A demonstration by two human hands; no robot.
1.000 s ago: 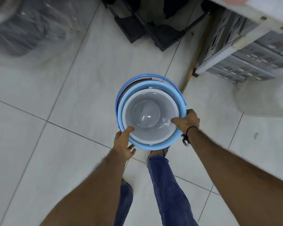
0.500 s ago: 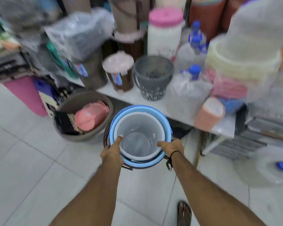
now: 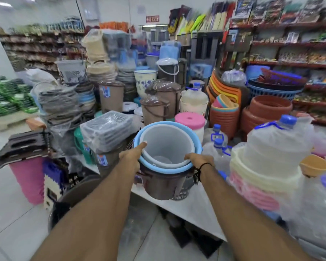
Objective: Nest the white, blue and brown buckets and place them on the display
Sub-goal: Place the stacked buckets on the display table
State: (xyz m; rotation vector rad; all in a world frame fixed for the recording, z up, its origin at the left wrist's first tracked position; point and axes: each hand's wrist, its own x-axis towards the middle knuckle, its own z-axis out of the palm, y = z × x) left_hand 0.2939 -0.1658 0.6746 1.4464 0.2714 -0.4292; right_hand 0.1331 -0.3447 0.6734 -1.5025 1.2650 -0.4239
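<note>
Between the two outstretched arms, above the front edge of the white display table (image 3: 194,208), hangs a nested stack of three buckets: one white bucket (image 3: 167,146) innermost, one blue bucket (image 3: 154,167) around it with only its rim showing, and one brown bucket (image 3: 162,185) outermost, whose body shows below the blue rim. The stack is held in the air, tilted so its mouth faces the person, and its base does not touch the table.

The left hand (image 3: 132,157) grips the left side of the stack at the rims, its thumb laid over the blue rim and pointing into the white bucket; the other fingers are hidden behind the buckets. The right hand (image 3: 199,160) clasps the right side of the rims in the same way, with a black cord (knotted, its ends dangling) around the wrist (image 3: 201,167). Both hands are closed on the stack, one on each side, well apart from each other.

Just behind the stack stands one white tub with a pink lid (image 3: 190,119). To its right are three clear water jugs with blue caps (image 3: 217,131), the nearest of them large. Four brown lidded bins (image 3: 111,96) stand farther back, though blur makes the count uncertain.
</note>
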